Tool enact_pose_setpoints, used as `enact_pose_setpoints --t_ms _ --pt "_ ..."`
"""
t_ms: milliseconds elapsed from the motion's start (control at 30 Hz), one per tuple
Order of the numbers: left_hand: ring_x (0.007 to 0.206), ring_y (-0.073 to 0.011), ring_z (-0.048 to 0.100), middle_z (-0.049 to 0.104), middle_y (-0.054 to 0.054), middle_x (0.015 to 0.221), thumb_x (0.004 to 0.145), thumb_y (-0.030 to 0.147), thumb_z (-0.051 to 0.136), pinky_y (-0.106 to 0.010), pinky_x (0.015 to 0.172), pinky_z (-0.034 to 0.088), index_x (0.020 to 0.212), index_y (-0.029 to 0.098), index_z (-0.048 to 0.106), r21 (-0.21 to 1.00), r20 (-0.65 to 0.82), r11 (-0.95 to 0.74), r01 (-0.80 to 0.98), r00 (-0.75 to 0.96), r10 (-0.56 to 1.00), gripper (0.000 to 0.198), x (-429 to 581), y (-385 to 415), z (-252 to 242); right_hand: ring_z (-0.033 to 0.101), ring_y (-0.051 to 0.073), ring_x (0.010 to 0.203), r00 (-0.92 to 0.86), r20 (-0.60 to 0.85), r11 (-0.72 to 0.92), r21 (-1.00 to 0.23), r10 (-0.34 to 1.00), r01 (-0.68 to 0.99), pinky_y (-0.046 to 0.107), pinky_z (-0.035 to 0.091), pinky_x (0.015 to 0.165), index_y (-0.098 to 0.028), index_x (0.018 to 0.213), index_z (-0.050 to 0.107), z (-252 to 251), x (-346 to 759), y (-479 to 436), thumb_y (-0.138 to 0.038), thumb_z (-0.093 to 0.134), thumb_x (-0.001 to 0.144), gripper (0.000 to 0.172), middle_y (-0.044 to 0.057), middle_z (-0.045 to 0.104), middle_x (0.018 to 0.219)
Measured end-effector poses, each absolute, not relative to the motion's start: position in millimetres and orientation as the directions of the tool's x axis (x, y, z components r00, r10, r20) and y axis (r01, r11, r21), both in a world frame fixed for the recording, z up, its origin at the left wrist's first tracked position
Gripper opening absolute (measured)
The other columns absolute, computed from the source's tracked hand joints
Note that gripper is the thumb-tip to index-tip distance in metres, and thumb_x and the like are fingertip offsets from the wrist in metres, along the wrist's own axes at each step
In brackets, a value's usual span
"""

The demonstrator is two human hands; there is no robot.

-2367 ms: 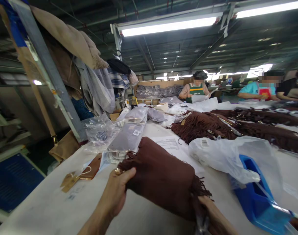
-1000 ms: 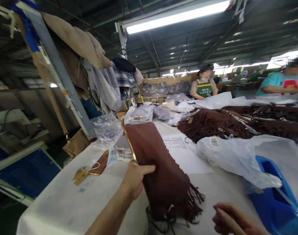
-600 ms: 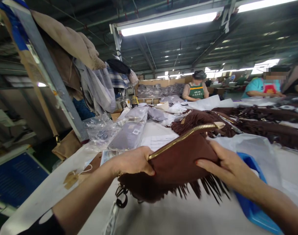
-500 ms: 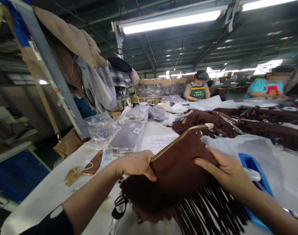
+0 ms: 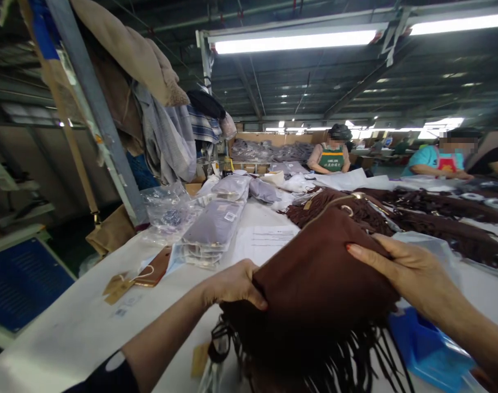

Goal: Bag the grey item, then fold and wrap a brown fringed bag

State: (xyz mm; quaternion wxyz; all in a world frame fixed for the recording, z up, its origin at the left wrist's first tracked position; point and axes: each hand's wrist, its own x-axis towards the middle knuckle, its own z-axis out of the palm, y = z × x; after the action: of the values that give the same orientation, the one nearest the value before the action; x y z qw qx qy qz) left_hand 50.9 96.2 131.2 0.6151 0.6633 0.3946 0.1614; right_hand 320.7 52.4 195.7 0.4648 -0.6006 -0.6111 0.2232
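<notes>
A dark brown fringed bag (image 5: 314,273) is held up above the table between my two hands. Along its upper edge runs a gold zipper, with a metal ring near the top right corner. My left hand (image 5: 238,286) grips the left edge, thumb on the near face and fingers behind. On the right side my right hand (image 5: 400,265) pinches the bag, its thumb flat on the near face and its other fingers hidden behind. Dark fringe strands (image 5: 355,355) hang from the bottom. Below the left end, scissors with dark handles (image 5: 220,346) lie on the table.
Wrapped grey packages (image 5: 214,224) are stacked beyond my left hand, near a printed sheet (image 5: 269,240) and brown tags (image 5: 121,286). More brown fringed bags (image 5: 445,224) lie at right, with a blue tray (image 5: 429,344) nearer. Two co-workers (image 5: 330,155) (image 5: 441,158) work across the table.
The bag has turned its near face more toward me and shifted slightly right, with both hands still gripping it. The zipper edge now tips away. My view has shifted a little.
</notes>
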Motion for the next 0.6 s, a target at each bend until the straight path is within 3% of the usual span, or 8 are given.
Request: enact_pose_setpoints --t_ms 133,233,300,433,600 --pt "0.052 -0.0121 0.051 0.056 0.004 0.056 0.050 0.016 0.066 -0.017 0.043 0.035 0.068 0.012 0.068 0.730 -0.300 -0.185 0.658 0.551 0.778 0.019 41.5 113.8 181.5 0.063 0.023 0.074 0.129 0.055 0.012 -0.949 0.990 0.315 0.032 0.052 0.063 -0.021 0.078 0.065 163.2 328.9 56.4 -0.059 0.069 0.059 0.043 0.002 0.070 0.077" --pt "0.051 -0.0108 0.049 0.052 0.005 0.052 0.050 0.014 0.066 -0.017 0.040 0.031 0.066 0.011 0.066 0.576 -0.335 -0.279 0.769 0.533 0.777 0.016 39.9 121.6 204.8 0.065 0.024 0.083 0.058 0.005 -0.006 -0.980 0.998 0.197 0.033 0.054 0.071 -0.019 0.087 0.066 142.4 327.4 59.3 -0.052 0.070 0.064 0.041 0.003 0.071 0.087" --pt "0.052 -0.0102 0.049 0.053 0.005 0.054 0.050 0.013 0.066 -0.016 0.041 0.032 0.067 0.012 0.066 0.583 -0.366 -0.278 0.763 0.553 0.749 0.016 40.0 124.5 207.0 0.066 0.025 0.083 -0.006 -0.022 -0.021 -0.987 1.000 0.156 0.034 0.055 0.072 -0.018 0.089 0.066 135.5 321.1 59.7 -0.045 0.075 0.061 0.040 0.004 0.072 0.088" --pt "0.054 -0.0085 0.050 0.056 0.008 0.056 0.048 0.013 0.069 -0.014 0.046 0.037 0.066 0.016 0.067 0.718 -0.376 -0.221 0.660 0.635 0.675 0.019 36.6 129.5 188.1 0.068 0.027 0.081 -0.083 -0.078 -0.065 -0.987 0.994 0.148 0.036 0.056 0.074 -0.018 0.081 0.070 135.6 299.7 57.5 -0.030 0.082 0.049 0.036 0.004 0.073 0.084" --pt "0.057 -0.0137 0.056 0.065 0.004 0.067 0.046 0.023 0.074 -0.020 0.048 0.045 0.078 0.016 0.070 0.762 -0.466 -0.074 0.643 0.624 0.628 0.033 27.7 132.0 165.5 0.068 0.026 0.074 -0.074 -0.147 -0.145 -0.989 0.986 0.030 0.032 0.057 0.068 -0.019 0.072 0.071 143.2 287.2 53.9 -0.024 0.079 0.046 0.028 0.002 0.073 0.073"
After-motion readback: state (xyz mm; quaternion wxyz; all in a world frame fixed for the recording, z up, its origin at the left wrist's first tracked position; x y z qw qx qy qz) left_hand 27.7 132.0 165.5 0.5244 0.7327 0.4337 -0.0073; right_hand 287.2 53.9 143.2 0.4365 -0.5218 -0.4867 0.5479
